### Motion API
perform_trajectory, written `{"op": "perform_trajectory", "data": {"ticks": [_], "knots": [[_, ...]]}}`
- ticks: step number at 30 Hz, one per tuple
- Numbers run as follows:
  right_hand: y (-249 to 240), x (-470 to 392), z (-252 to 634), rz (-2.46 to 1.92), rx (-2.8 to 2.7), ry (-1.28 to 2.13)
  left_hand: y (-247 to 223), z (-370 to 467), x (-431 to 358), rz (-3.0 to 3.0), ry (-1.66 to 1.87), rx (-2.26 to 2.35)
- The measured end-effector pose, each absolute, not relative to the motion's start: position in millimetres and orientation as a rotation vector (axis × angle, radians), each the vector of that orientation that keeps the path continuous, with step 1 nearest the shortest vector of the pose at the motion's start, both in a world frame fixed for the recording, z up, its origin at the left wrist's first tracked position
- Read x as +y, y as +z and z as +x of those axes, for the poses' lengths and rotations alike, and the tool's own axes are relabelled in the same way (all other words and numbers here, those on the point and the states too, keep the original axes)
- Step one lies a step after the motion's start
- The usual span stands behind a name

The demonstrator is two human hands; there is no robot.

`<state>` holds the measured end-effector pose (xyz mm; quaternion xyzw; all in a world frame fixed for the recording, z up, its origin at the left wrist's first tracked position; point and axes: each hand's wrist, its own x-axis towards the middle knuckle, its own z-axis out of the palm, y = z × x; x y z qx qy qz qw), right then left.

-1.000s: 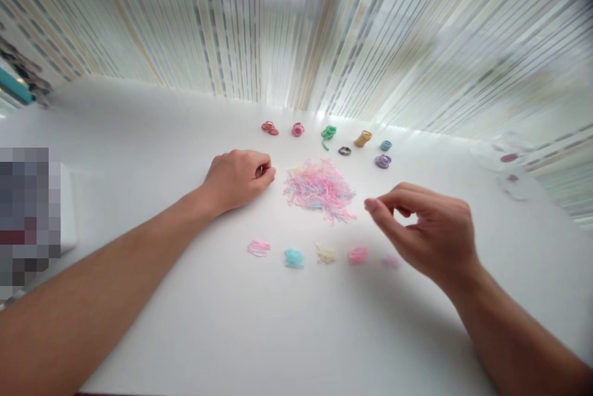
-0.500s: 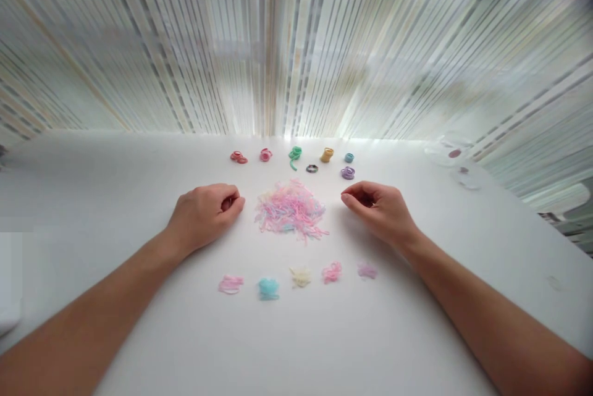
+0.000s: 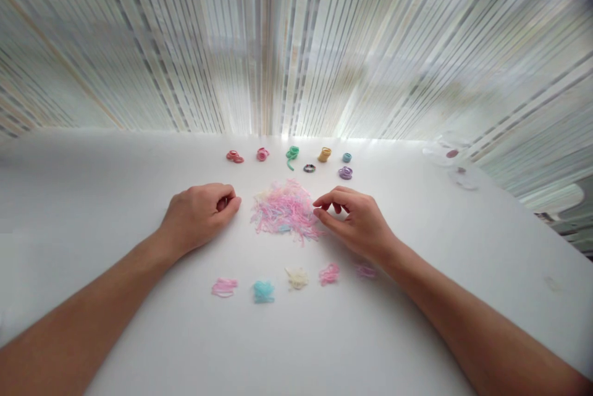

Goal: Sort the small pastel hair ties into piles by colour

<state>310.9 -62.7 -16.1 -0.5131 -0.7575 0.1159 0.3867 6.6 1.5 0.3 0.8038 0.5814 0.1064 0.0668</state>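
Observation:
A loose heap of thin strands [image 3: 285, 210], mostly pink with some pale blue and cream, lies on the white table between my hands. At its left, my left hand [image 3: 201, 214] rests in a loose fist, thumb against the curled fingers, with nothing showing in it. My right hand [image 3: 354, 217] is at the heap's right edge. Its thumb and index fingertips are slightly apart, and no strand shows between them. Nearer me lie small sorted bunches: pink [image 3: 225, 286], turquoise [image 3: 264, 291], cream [image 3: 296, 279], brighter pink [image 3: 329, 274] and lilac-pink [image 3: 365, 270], the last partly behind my right wrist.
Along the back lie coiled bundles in red [image 3: 235, 156], pink [image 3: 262, 154], green [image 3: 291, 154], gold [image 3: 325, 154], blue [image 3: 346, 157] and purple [image 3: 345, 173]. A dark multicoloured ring [image 3: 309, 168] lies among them. Clear round items [image 3: 447, 152] sit back right, before a striped curtain [image 3: 278, 44].
My right hand has moved left to the edge of the heap, its thumb and index finger parting a little. My left hand stays beside the heap. The view has shifted slightly.

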Motion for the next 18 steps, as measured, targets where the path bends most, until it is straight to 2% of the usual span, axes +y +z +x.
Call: {"op": "perform_trajectory", "data": {"ticks": [18], "knots": [[-22.0, -58.4, 310.0, -1.279, -1.989, 0.341, 1.7, 8.5, 1.1, 2.415, 0.316, 1.76]]}}
